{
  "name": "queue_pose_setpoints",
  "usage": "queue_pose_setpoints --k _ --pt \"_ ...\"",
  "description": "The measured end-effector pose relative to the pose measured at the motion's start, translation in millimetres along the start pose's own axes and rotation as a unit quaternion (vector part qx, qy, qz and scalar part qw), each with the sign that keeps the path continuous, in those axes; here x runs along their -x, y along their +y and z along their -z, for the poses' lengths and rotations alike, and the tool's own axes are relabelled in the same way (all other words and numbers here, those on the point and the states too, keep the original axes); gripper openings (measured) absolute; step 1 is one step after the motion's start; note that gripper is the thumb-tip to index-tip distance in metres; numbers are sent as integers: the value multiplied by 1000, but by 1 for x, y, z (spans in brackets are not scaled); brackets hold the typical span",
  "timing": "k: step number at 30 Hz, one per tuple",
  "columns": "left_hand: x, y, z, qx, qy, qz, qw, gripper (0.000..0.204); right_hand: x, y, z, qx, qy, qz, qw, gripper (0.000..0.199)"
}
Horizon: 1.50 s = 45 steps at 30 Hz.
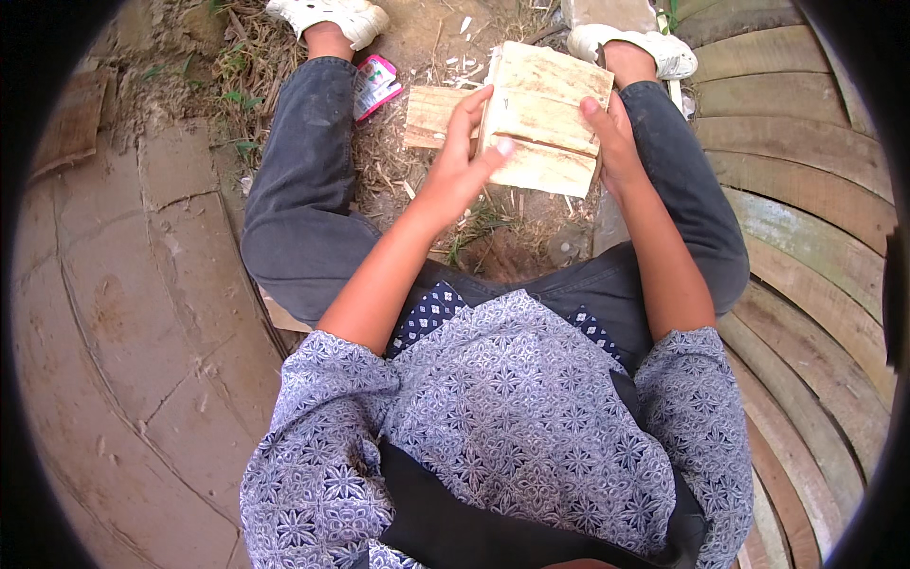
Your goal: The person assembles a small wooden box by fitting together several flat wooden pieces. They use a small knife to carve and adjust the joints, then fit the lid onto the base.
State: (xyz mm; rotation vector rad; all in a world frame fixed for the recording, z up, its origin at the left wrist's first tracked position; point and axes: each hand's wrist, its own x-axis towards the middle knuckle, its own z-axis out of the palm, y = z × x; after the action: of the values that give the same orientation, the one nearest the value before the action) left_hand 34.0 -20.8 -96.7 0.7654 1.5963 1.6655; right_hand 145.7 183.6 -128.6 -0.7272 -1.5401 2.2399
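I sit with my knees apart and hold a pale, rough-cut wooden block (548, 114) between them, above the ground. A dark crack runs across its face. My left hand (462, 161) grips the block's left edge, thumb laid over the front. My right hand (614, 142) holds the right edge, thumb on the face. A second flat piece of wood (431, 116) lies on the ground behind the left hand, partly hidden by it.
Dry grass and wood chips litter the dirt (493, 232) between my legs. A pink and white packet (376, 85) lies by my left leg. Curved wooden planks (806, 218) lie to the right, cracked concrete slabs (123, 284) to the left. My feet wear white sandals (334, 13).
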Motion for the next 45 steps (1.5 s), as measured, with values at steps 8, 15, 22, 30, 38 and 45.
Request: queue_pose_setpoints --k 8,15,22,30,38,45 --pt "4 14 -4 -219 68 -1 973 90 7 15 -3 46 -35 17 998 79" --pt "8 11 2 -222 49 -2 974 82 10 15 -3 83 -40 13 996 103" --pt "8 5 6 -189 29 -26 981 81 13 10 -6 97 -53 45 993 123" --pt "7 -6 8 -142 27 -55 988 82 16 9 -13 56 -51 82 994 127" --pt "-10 -14 23 32 5 67 997 65 9 4 -22 112 -9 35 993 97" --pt "-19 -37 18 69 161 168 970 92 9 31 -32 251 10 96 963 81"
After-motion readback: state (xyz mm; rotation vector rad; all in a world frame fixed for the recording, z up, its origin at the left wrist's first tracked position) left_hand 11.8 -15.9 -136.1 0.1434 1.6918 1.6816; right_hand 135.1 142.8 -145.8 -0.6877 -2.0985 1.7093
